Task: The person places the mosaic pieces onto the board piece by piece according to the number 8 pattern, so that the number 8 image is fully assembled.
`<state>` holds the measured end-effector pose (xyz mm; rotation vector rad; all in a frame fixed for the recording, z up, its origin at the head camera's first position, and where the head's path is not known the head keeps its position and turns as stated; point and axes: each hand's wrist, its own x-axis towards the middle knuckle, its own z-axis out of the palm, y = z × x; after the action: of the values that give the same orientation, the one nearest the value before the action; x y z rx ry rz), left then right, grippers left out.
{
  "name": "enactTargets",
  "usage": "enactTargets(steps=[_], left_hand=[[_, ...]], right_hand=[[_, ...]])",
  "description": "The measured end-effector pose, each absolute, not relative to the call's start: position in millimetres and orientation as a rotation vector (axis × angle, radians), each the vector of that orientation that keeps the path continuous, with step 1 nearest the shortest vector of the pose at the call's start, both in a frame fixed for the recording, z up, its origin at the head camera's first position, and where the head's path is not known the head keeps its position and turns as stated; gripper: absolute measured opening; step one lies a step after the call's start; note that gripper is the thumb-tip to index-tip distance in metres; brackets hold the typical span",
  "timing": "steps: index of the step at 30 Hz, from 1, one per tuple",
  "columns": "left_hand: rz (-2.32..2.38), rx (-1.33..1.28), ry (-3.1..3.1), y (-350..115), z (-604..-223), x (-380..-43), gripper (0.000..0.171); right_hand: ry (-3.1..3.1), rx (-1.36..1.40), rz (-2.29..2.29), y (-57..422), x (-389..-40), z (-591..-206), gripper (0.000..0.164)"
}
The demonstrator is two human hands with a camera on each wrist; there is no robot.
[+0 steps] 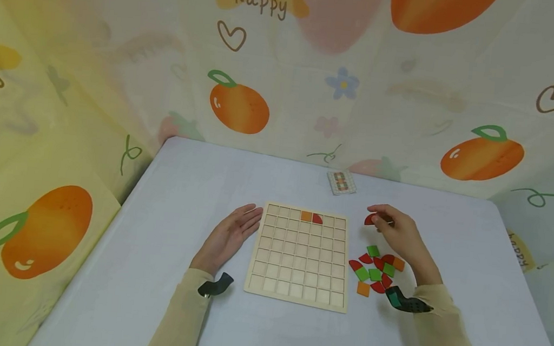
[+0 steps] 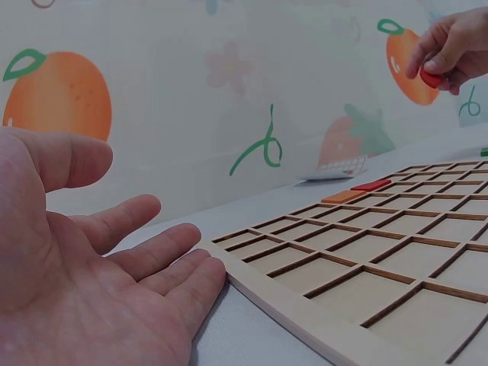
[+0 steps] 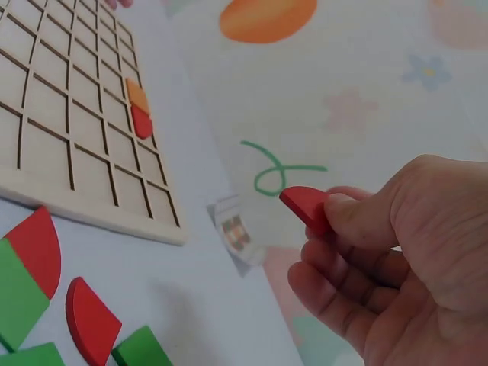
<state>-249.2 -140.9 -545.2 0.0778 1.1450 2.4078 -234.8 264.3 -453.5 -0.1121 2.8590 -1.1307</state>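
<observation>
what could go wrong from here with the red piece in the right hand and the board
The red piece could slip: the right hand pinches it by one end, up in the air. The left hand is right at the edge of the board, so a nudge might shift the board. The loose pieces lie close together, so picking one up might knock others.

We see soft, even, rather dim light, yellowish on the left of the cloth and greyer on its right. Faint, soft-edged shadows fall on the table. We find the left wrist view darkest, its colours muted. In the right wrist view the card is blurred, the cloth's print slightly soft.
</observation>
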Motion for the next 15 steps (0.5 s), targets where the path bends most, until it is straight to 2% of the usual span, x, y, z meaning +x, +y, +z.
enactTargets(steps=[15], left_hand=[[2.399, 0.053, 1.153, -140, -545, -250, 0.055]], right_hand=[[2.806, -0.138, -1.186, 236, -254, -446, 0.023]])
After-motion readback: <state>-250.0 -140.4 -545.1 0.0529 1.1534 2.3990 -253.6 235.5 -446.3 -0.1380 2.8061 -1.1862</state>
